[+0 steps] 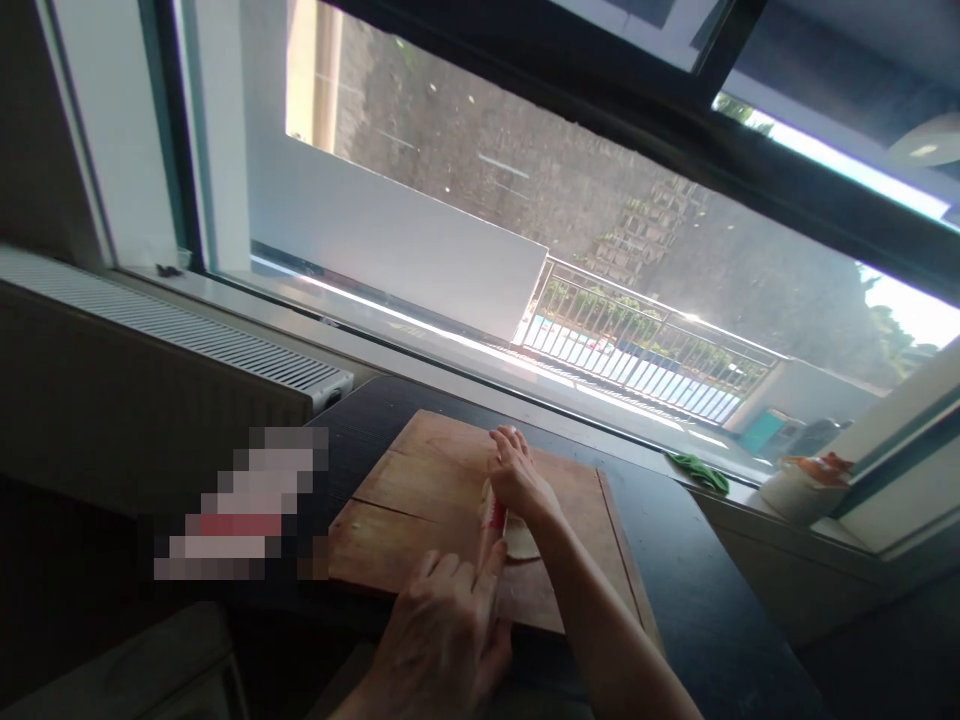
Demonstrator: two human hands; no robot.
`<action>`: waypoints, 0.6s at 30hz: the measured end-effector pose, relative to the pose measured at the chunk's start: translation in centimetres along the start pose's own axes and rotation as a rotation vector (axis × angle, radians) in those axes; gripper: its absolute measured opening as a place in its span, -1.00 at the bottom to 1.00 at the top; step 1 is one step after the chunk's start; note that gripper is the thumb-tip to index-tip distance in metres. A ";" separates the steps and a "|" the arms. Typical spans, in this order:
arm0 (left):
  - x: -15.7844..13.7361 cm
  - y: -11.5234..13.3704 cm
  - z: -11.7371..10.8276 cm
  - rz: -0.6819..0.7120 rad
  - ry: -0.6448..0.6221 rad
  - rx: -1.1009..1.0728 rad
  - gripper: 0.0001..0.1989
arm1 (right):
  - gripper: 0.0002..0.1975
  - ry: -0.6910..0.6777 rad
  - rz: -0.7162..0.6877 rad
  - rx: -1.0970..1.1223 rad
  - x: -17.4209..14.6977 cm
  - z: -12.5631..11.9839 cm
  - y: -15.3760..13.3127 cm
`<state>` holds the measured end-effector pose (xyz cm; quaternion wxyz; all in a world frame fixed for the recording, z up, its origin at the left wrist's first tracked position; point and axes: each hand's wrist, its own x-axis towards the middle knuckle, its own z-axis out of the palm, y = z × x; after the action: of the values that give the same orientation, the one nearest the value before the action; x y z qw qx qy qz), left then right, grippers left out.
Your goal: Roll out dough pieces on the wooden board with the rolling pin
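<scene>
A rolling pin point(493, 517) with a red band lies lengthwise over a flat, pale piece of dough point(524, 541). My left hand point(446, 610) is closed around its near end, with the thumb partly hidden. At the far end, my right hand point(517, 477) is closed over the pin and covers part of the dough. Beneath them is a wooden cutting board point(420, 460) with a dark seam across it and a groove along its right side.
The board rests on a dark table point(675, 540) by a large window. A radiator point(187, 330) stands at the left. On the sill at the right are a green cloth point(699, 472) and a whitish container point(799, 492) with something orange on top. A blurred-out patch covers something left of the board.
</scene>
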<state>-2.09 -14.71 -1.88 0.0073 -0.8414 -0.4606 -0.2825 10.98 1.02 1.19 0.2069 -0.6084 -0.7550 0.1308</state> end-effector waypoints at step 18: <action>14.0 -5.5 1.7 0.022 -0.005 0.060 -0.73 | -0.34 0.430 -0.058 -0.045 -18.1 1.1 -0.6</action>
<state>0.26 -0.28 2.06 0.0344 -0.8465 -0.4598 -0.2662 13.03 -16.62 -2.30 0.3535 -0.6048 -0.7132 -0.0248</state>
